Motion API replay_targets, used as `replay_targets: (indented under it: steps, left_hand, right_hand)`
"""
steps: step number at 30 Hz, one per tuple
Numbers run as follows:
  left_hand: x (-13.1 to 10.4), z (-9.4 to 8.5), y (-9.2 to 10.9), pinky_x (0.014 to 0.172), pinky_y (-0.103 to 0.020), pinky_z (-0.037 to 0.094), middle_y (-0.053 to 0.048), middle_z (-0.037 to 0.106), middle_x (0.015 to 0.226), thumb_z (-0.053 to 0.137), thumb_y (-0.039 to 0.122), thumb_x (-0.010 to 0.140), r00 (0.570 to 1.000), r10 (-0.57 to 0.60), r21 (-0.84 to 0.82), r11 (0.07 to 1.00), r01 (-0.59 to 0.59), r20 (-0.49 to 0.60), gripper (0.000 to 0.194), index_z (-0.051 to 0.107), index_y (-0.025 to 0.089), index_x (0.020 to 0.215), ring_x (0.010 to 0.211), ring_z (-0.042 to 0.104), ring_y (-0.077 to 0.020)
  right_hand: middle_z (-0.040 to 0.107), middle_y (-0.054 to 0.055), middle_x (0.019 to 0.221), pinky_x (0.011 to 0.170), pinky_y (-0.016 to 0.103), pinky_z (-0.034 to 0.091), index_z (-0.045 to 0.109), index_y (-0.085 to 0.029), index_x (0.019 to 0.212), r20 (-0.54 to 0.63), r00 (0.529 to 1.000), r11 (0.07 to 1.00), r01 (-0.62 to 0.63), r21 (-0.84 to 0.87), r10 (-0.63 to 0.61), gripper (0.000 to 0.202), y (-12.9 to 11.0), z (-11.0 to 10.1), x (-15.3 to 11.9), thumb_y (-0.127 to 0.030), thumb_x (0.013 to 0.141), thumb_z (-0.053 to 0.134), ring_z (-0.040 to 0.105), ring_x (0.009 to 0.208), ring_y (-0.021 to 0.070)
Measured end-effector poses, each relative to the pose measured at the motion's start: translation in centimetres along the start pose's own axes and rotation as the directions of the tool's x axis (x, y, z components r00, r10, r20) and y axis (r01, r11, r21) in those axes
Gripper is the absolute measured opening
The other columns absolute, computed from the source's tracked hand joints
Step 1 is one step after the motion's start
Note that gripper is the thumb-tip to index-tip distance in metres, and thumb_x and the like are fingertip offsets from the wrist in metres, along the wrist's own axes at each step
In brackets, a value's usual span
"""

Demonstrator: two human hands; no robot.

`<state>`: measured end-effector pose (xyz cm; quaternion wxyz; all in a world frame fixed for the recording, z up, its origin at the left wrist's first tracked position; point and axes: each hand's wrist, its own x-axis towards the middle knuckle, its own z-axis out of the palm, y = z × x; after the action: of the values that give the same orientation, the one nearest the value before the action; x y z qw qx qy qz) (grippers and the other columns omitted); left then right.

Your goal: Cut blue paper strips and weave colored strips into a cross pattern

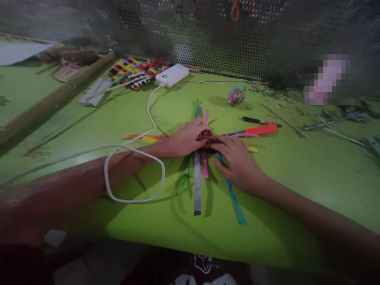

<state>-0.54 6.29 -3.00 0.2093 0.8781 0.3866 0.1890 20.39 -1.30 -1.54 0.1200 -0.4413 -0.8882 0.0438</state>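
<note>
Several flat coloured strips cross one another on the green table under my two hands. My left hand is closed on the crossing point, its thumb and fingers bent together over the strips. From the other side my right hand grips the weave with bent fingertips, its thumb beside the blue strip. A grey strip, a pink strip and a green strip stick out towards me. An orange strip and a yellow strip reach left. My fingers hide the centre of the weave.
A white cable loops over my left forearm to a white power bank. Beyond lie a colourful woven piece and a wire ball. A red-handled tool and a black-handled tool lie right; a bamboo pole lies left.
</note>
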Motion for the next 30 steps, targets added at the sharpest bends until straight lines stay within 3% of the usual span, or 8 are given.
replay_targets:
  steps: [8, 14, 23, 30]
  left_hand:
    - [0.56, -0.27, 0.45, 0.080, -0.034, 0.052, -0.008, 0.064, 0.103, 0.058, 0.022, 0.095, 0.996, -0.084, -0.068, 0.994, 0.086, 0.038, 0.019, 0.073, 0.016, 0.106, 0.088, 0.061, -0.0190]
    - [0.69, -0.43, 0.79, 0.090, -0.036, 0.052, -0.011, 0.069, 0.109, 0.058, 0.011, 0.092, 0.994, -0.099, -0.096, 0.990, 0.102, 0.035, 0.022, 0.073, 0.011, 0.108, 0.096, 0.063, -0.0204]
    - [0.68, -0.17, 0.72, 0.074, -0.030, 0.053, -0.008, 0.069, 0.099, 0.059, 0.006, 0.090, 0.993, -0.122, -0.126, 0.985, 0.121, 0.002, 0.018, 0.069, 0.012, 0.104, 0.081, 0.060, -0.0158]
    - [0.71, -0.27, 0.70, 0.075, -0.032, 0.052, -0.008, 0.069, 0.099, 0.061, 0.008, 0.089, 0.992, -0.128, -0.126, 0.984, 0.128, 0.010, 0.017, 0.070, 0.012, 0.103, 0.081, 0.060, -0.0164]
  right_hand:
    - [0.062, 0.019, 0.140, 0.107, 0.060, 0.047, 0.068, -0.010, 0.127, 0.002, 0.999, 0.998, 0.048, -0.040, -0.048, 0.035, 0.41, 0.13, 0.32, -0.022, 0.098, 0.050, 0.057, 0.125, 0.0365]
    - [0.066, 0.019, 0.134, 0.103, 0.058, 0.050, 0.068, -0.010, 0.126, -0.043, 0.996, 0.996, 0.073, -0.051, -0.075, 0.036, 0.45, 0.31, -0.04, -0.019, 0.099, 0.046, 0.060, 0.122, 0.0353]
    - [0.065, 0.018, 0.137, 0.106, 0.058, 0.050, 0.068, -0.012, 0.126, -0.033, 0.998, 0.997, 0.061, -0.039, -0.062, 0.035, 0.49, 0.23, -0.10, -0.019, 0.099, 0.046, 0.060, 0.125, 0.0349]
    - [0.067, 0.017, 0.134, 0.106, 0.059, 0.050, 0.068, -0.012, 0.124, -0.065, 0.995, 0.997, 0.070, -0.015, -0.070, 0.035, 0.55, 0.20, -0.22, -0.016, 0.098, 0.045, 0.061, 0.123, 0.0338]
